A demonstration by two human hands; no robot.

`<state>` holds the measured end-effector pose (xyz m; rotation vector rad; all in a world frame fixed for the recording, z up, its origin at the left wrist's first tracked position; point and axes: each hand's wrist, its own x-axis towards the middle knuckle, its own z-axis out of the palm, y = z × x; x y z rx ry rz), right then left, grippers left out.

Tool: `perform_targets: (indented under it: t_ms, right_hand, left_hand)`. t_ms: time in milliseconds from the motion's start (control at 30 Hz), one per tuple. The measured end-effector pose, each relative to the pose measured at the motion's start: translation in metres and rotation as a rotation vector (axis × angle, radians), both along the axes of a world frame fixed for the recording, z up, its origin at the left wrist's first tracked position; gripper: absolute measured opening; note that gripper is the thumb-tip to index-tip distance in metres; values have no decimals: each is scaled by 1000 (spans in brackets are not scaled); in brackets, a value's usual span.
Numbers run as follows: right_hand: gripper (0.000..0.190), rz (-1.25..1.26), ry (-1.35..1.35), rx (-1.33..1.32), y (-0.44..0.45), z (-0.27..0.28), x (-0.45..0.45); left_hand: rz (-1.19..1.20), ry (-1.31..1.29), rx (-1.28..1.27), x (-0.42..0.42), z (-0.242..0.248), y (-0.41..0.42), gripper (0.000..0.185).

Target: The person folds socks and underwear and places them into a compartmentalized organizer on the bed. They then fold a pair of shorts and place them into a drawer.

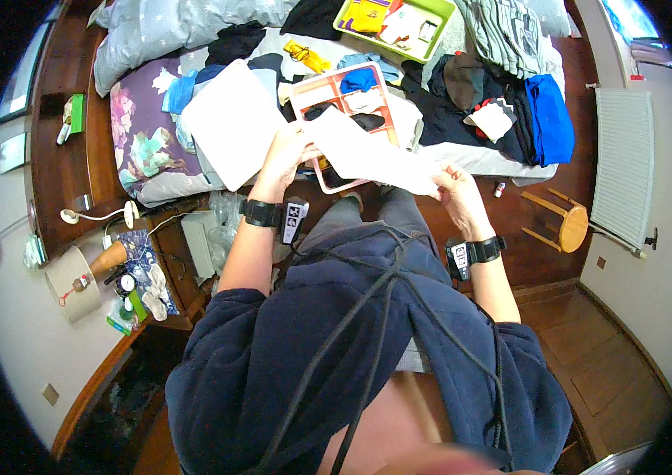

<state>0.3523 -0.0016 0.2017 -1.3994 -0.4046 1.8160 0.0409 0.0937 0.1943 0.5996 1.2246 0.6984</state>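
Note:
A white cloth item (365, 151) is stretched between my two hands, above the near part of a pink divided organizer box (392, 113). My left hand (288, 148) pinches its left end; my right hand (455, 184) grips the right end. In the box's compartments lie a blue folded cloth (358, 80), a white one (364, 101) and dark ones (368, 122); the near compartments are partly hidden by the white item. A flat white lid or panel (235, 124) rests on clothes just left of the box.
Behind the box, a green bin (341, 29) holds yellow and white items. Dark clothes (431, 127) and blue folded fabric (550, 119) lie at the bed's right. A wooden stool (573, 228) stands by the radiator (621, 166). A cluttered nightstand (178, 297) is at left.

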Motion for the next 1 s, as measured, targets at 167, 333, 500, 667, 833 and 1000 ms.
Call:
perform_targets:
  t_ms: [167, 333, 500, 667, 833, 1000]
  right_hand:
    - [13, -5, 144, -29, 16, 2, 6]
    - [13, -23, 446, -15, 43, 7, 14]
    - [11, -32, 286, 67, 60, -22, 24]
    - [21, 46, 250, 7, 65, -28, 30]
    - [28, 122, 319, 68, 82, -21, 36]
    - [26, 393, 88, 48, 99, -36, 43]
  left_hand:
    - [-427, 469, 650, 60, -14, 1, 21]
    - [-944, 452, 884, 105, -24, 12, 21]
    - [-1068, 87, 701, 126, -27, 19, 11]
    - [-882, -40, 402, 139, -23, 34, 9]
    - [-668, -67, 337, 149, -27, 35, 14]
    - [-635, 343, 674, 154, -39, 43, 17]
